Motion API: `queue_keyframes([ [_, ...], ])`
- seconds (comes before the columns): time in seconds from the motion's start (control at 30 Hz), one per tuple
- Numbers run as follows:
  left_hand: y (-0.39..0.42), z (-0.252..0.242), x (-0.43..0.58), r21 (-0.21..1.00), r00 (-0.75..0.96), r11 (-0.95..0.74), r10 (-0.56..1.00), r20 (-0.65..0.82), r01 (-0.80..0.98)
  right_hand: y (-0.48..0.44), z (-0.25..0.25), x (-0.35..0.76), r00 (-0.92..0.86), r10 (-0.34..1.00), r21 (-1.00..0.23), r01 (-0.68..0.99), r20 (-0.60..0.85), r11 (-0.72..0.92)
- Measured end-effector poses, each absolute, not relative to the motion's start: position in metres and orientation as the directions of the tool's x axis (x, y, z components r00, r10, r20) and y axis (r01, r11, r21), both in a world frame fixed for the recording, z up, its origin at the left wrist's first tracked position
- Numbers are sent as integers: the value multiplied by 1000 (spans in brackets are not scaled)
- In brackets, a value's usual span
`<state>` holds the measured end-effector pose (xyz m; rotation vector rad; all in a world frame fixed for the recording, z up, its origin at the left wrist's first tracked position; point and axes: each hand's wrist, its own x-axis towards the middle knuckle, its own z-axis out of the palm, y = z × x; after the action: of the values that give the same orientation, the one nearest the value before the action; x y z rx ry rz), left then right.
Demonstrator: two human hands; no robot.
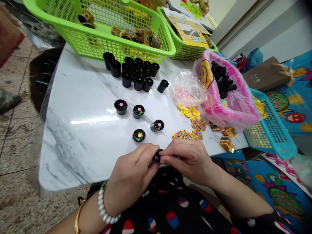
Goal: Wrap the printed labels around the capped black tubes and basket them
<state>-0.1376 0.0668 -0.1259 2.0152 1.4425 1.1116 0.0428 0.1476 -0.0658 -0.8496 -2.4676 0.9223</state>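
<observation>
At the table's front edge, my left hand [133, 172] is closed around a small black cup [157, 157] with bits of colour inside. My right hand [192, 159] is pinched at the mouth of that cup; whatever lies between its fingertips is hidden. Just beyond stand more black cups: one holding coloured beads with a yellow piece in the middle [139, 135], one tilted with a pink piece [159, 125], another with beads and a pink piece [138, 111]. A black cup with a pink centre [121, 106] is farther left.
Several upturned black cups [138, 83] cluster before a green basket [109, 45]. Printed packets [187, 135], yellow rings [188, 112] and a clear bag [188, 87] lie to the right. A pink plastic-lined basket [243, 110] holds black parts, beside a blue basket [275, 130].
</observation>
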Motion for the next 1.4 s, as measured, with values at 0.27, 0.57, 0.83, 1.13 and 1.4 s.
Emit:
queue_keyframes([
  [0.27, 66, -128, -137, 672, 140, -384, 911, 389, 633, 148, -65, 37, -677, 734, -707, 542, -48, 454],
  [0.57, 66, -127, -138, 653, 148, -398, 903, 404, 645, 146, -62, 30, -465, 681, -803, 499, -566, -327],
  [0.83, 66, -126, -138, 694, 146, -366, 923, 357, 620, 160, -71, 49, -525, 677, -853, 243, -516, -462],
  [1.13, 66, -124, -139, 720, 159, -362, 928, 336, 593, 130, -66, 59, -559, 829, -858, 441, -33, 264],
  [1.4, 70, -118, -138, 723, 195, -402, 914, 356, 562, 127, -75, 59, -659, 742, -740, 436, 125, 511],
])
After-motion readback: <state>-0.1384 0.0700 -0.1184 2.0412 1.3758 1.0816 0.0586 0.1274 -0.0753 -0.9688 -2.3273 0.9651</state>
